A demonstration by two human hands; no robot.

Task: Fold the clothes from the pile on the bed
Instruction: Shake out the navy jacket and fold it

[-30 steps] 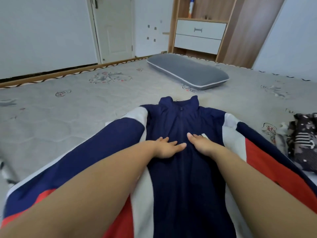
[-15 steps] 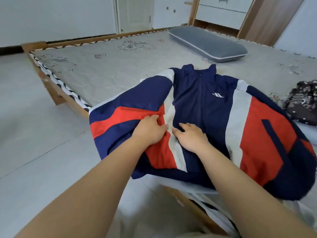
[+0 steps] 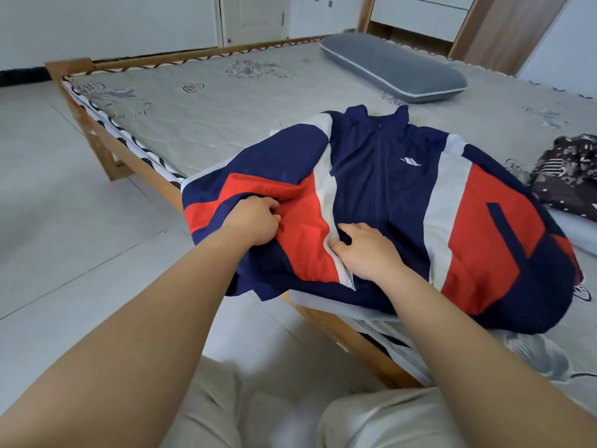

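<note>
The left hand (image 3: 255, 221) is gripping a bunched sleeve of the navy, red and white zip-up jacket (image 3: 381, 176); just beside it, the right hand (image 3: 365, 250) is pressing flat, fingers loosely spread.

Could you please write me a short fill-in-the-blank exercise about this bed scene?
1. The left hand grips the ____ panel of the navy, red and white zip-up jacket.
2. The long grey pillow lies ____ the jacket's collar.
3. The dark patterned clothes pile lies to the jacket's ____.

Missing words: red; beyond; right
</note>
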